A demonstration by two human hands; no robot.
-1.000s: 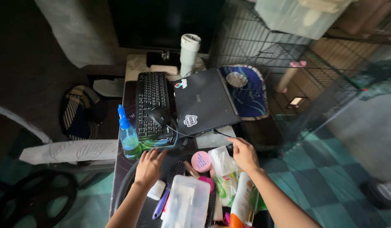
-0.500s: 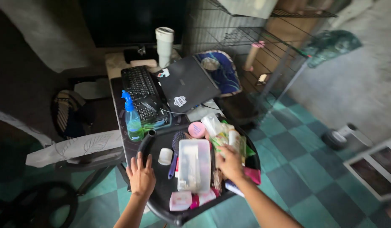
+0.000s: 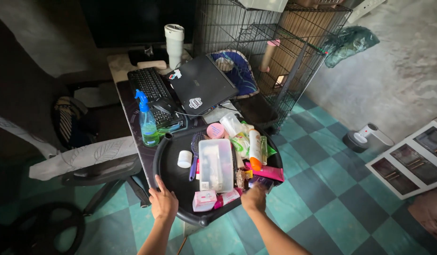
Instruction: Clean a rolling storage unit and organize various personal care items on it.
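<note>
Black plastic tray (image 3: 167,156), round-rimmed, is sitting at the near end of the desk (image 3: 129,97) and overhanging its near edge. The left hand (image 3: 163,203) is gripping the tray's near-left rim, fingers spread and curled over the edge. The right hand (image 3: 254,198) is closing on the near-right rim, beside a dark flat packet (image 3: 261,182); how tightly it is holding cannot be told.

Inside the tray, pink boxes (image 3: 204,200) are lying at the near edge. A clear lidded container (image 3: 215,164) is occupying the middle, with a purple-handled hairbrush (image 3: 195,156) and a small white jar (image 3: 184,159) to its left. An orange-capped white tube (image 3: 255,150) and green packets (image 3: 241,144) are lying along the right side; a pink round tub (image 3: 215,130) is resting at the far rim.

Beyond the tray, a blue-topped spray bottle (image 3: 147,122) is standing near the desk's left edge. Further back, a black keyboard (image 3: 150,89) carrying a mouse (image 3: 164,106) is lying beside a closed black laptop (image 3: 200,87). A white tumbler (image 3: 174,40) is standing at the far edge.
</note>
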